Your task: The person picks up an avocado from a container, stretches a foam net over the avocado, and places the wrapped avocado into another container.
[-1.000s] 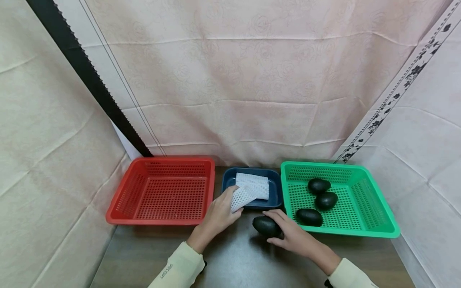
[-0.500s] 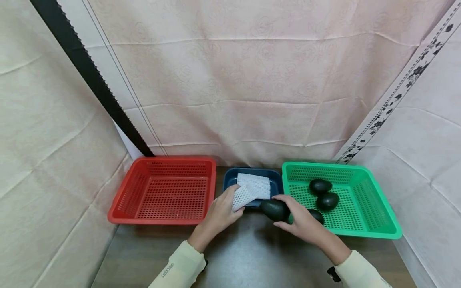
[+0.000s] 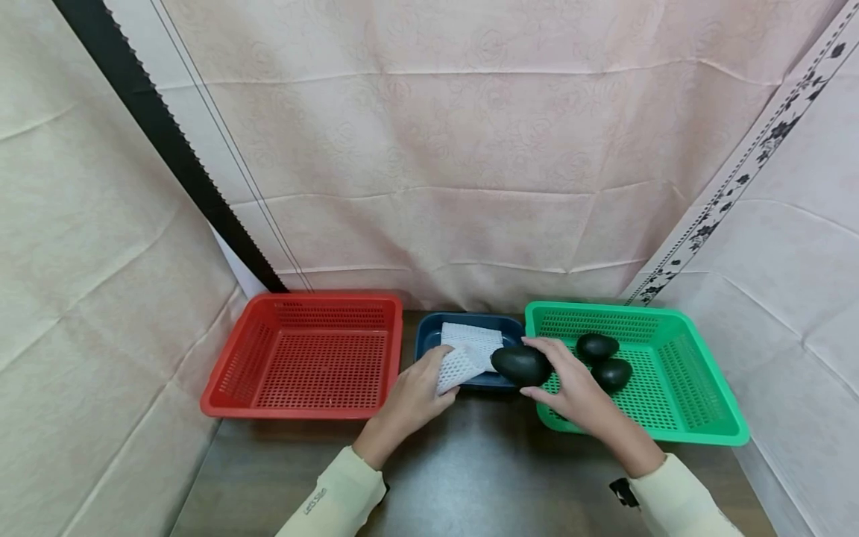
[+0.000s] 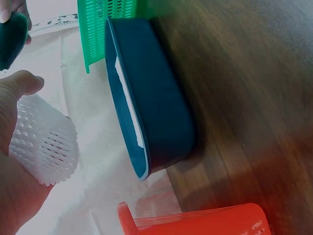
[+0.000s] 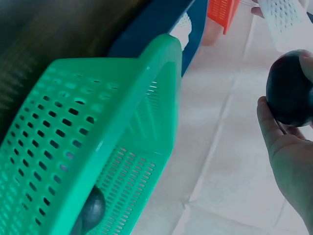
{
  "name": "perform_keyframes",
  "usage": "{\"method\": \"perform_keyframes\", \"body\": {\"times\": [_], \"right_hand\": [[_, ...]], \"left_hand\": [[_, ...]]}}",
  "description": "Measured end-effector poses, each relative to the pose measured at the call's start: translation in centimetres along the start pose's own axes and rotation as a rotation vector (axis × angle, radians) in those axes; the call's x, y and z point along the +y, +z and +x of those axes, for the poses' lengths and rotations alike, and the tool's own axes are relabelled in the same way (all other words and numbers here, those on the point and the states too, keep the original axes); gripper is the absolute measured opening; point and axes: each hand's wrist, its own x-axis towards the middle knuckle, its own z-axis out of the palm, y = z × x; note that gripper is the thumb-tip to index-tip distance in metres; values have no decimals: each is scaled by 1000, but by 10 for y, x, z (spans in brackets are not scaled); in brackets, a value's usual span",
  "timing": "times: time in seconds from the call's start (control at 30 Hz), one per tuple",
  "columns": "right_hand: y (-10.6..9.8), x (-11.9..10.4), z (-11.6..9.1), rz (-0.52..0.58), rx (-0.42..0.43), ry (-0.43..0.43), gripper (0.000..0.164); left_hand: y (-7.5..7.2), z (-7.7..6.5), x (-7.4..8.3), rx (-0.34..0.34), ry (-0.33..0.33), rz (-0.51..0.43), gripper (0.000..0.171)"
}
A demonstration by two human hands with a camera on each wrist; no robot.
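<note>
My left hand (image 3: 414,388) grips a white foam net sleeve (image 3: 459,368) by its near end, in front of the blue tray. The sleeve's far end points toward a dark avocado (image 3: 521,365). That avocado lies between the fingers and thumb of my right hand (image 3: 570,384), raised over the tray's right side. In the left wrist view the sleeve (image 4: 46,139) hangs open beside my thumb, with the avocado (image 4: 12,40) above it. The right wrist view shows my fingers curled round the avocado (image 5: 289,90).
A blue tray (image 3: 429,326) with more white foam sleeves (image 3: 479,339) stands in the middle. To its left is a red basket (image 3: 302,412). A green basket (image 3: 678,432) on the right holds avocados (image 3: 611,375), partly hidden by my right hand. Cloth hangs behind the table.
My right hand has lifted the avocado from low over the table, up and to the right, above the tray. The left hand with the sleeve has barely moved.
</note>
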Motion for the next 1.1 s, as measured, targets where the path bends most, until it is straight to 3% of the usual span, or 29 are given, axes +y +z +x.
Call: {"method": "perform_keyframes", "body": {"times": [0.37, 0.57, 0.87, 1.1], "right_hand": [[-1, 0, 8, 7, 35, -52, 76], [2, -3, 9, 46, 12, -39, 76], [14, -13, 12, 179, 3, -4, 67], [28, -17, 11, 160, 29, -18, 65]], "left_hand": [[4, 4, 3, -27, 58, 44, 69], [6, 5, 6, -27, 90, 69, 67], [6, 8, 13, -46, 111, 85, 66], [7, 7, 16, -40, 125, 84, 68]]}}
